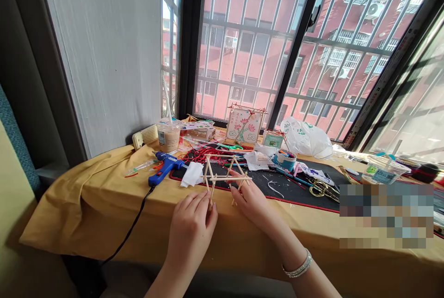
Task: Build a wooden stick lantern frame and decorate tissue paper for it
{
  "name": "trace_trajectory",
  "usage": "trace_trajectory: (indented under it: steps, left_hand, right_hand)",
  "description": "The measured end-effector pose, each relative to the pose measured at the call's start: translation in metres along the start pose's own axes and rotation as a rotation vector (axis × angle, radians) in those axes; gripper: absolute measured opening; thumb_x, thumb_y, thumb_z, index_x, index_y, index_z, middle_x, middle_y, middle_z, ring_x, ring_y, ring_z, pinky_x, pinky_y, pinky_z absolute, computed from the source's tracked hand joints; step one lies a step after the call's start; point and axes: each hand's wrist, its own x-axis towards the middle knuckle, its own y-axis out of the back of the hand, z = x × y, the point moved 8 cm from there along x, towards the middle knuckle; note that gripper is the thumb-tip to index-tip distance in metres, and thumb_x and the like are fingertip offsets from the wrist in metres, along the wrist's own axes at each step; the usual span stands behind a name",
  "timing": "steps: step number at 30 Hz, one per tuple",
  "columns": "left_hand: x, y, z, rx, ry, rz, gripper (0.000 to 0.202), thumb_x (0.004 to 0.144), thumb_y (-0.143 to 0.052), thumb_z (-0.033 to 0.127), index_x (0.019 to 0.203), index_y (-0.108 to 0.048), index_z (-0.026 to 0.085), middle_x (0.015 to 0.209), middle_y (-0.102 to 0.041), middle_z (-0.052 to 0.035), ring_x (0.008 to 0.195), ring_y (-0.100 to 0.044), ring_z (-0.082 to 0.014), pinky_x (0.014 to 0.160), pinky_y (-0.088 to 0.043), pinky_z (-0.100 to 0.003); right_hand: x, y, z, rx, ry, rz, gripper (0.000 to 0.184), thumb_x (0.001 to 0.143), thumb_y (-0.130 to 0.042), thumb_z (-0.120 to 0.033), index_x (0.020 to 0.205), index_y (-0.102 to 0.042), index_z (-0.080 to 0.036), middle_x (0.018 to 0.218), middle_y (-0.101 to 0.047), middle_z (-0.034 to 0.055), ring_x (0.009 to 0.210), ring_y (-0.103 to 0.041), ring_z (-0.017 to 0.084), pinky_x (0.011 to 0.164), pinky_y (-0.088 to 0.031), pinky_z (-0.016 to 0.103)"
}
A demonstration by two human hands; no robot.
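Note:
Between my hands, a small frame of thin wooden sticks [222, 178] is held up over the front edge of the table. It has crossed, A-shaped ends joined by horizontal sticks. My left hand [193, 217] pinches the lower legs of its left end. On the other side, my right hand [252, 202] has its fingers closed around the sticks of the right end. A crumpled white tissue [192, 174] lies just behind my left hand. Left of it rests a blue hot glue gun [164, 167], its black cord trailing off the table.
A yellow cloth [114, 201] covers the table, with a black mat [277, 185] on it. Behind are red string [199, 154], a drink cup [169, 136], a framed flower picture [243, 124], a blue tape roll [285, 160], gold-handled scissors [321, 188] and a white plastic bag [307, 137].

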Motion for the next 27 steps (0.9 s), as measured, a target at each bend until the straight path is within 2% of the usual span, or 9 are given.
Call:
trace_trajectory:
  steps: [7,20,27]
  left_hand:
    - [0.003,0.002,-0.001,-0.023,-0.016,-0.003,0.014,0.082,-0.047,0.014,0.082,-0.061,0.012,0.081,-0.069,-0.0101,0.079,-0.061,-0.0242,0.072,-0.051,-0.041]
    - [0.002,0.004,-0.006,-0.065,-0.011,0.004,0.014,0.084,-0.047,0.016,0.087,-0.060,0.011,0.081,-0.067,-0.0100,0.081,-0.061,-0.0236,0.074,-0.051,-0.040]
    - [-0.003,-0.002,-0.011,-0.116,0.051,-0.042,0.013,0.084,-0.050,0.019,0.091,-0.057,0.011,0.085,-0.065,-0.0115,0.085,-0.058,-0.0249,0.076,-0.050,-0.044]
  right_hand:
    - [-0.001,0.002,-0.003,0.032,-0.013,-0.015,0.024,0.085,-0.037,-0.017,0.098,-0.057,-0.016,0.128,-0.051,0.0136,0.119,-0.046,0.021,0.098,-0.038,0.040]
    - [-0.002,-0.001,0.001,0.040,-0.030,-0.030,0.022,0.086,-0.039,-0.019,0.100,-0.056,-0.016,0.127,-0.051,0.0136,0.120,-0.045,0.022,0.098,-0.037,0.039]
    - [-0.007,0.002,-0.003,0.022,-0.009,-0.015,0.023,0.086,-0.046,-0.029,0.103,-0.056,-0.016,0.126,-0.052,0.0134,0.116,-0.047,0.024,0.095,-0.040,0.041]
